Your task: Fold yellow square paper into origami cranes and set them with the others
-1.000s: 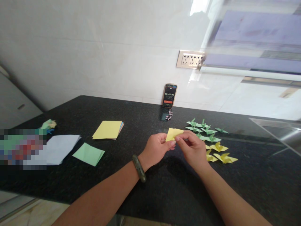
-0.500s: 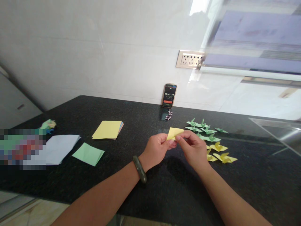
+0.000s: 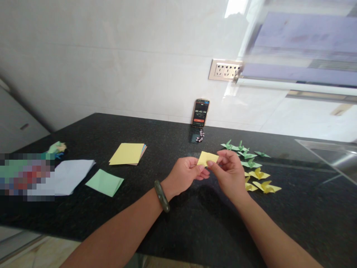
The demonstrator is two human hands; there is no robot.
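Observation:
A small folded piece of yellow paper (image 3: 206,157) is held up between my two hands, above the dark countertop. My left hand (image 3: 187,174) pinches its left side, thumb in front and fingers behind. My right hand (image 3: 229,174) grips the right side with the thumb pressed on the paper's face. Just right of my right hand lie several yellow folded paper cranes (image 3: 266,186), partly hidden by that hand. Behind them sit several green paper cranes (image 3: 251,163).
A stack of coloured paper (image 3: 126,153), yellow on top, lies left of my hands. Nearer are green paper sheets (image 3: 105,182) and white sheets (image 3: 75,176). A phone (image 3: 200,112) showing a timer leans on the wall, a beaded strap (image 3: 200,136) below it. A sink (image 3: 334,154) edge is at right.
The yellow paper has turned so more of its flat face shows. My left hand has shifted slightly left, its lower fingers loosening, and the right fingers have opened a little behind the paper.

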